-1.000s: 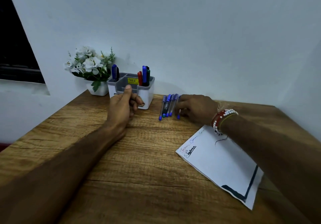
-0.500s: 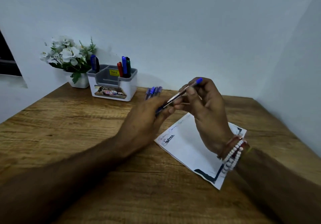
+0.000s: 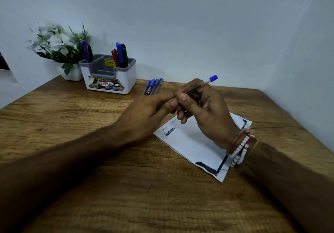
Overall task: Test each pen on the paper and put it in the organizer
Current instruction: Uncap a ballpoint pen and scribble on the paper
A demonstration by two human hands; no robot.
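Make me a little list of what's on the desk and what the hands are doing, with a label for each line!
right hand: holds a clear pen with a blue end cap, raised above the paper
left hand: fingertips pinch the pen's lower end, maybe pulling off a cap; that end is hidden
paper: lies on the wooden desk, a few scribbles near its far corner
waiting pens: blue-capped bunch lying right of the organizer
organizer: white and grey, already holds several markers
flower pot: left of the organizer, against the wall
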